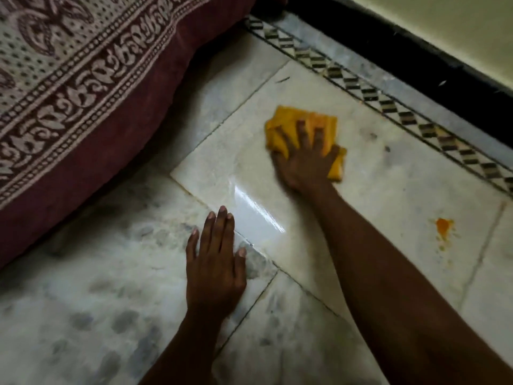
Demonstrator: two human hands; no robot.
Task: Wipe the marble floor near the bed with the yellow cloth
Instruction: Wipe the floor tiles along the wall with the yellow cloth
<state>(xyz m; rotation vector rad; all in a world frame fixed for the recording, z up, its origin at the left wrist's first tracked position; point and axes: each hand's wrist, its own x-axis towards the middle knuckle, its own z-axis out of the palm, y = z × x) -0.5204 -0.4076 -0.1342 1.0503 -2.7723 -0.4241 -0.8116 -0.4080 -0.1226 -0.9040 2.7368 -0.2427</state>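
Your hands on the floor (388, 173), frame centre.
Your right hand (304, 162) presses flat on the cloth (294, 118), fingers spread; your left hand (215, 262) lies flat and grasps nothing, bed (83, 79) upper left.

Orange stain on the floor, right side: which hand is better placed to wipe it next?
Right. The right hand already presses the yellow cloth flat on the marble floor, on the orange stain's side. The left hand lies bare, flat on the floor, farther away.
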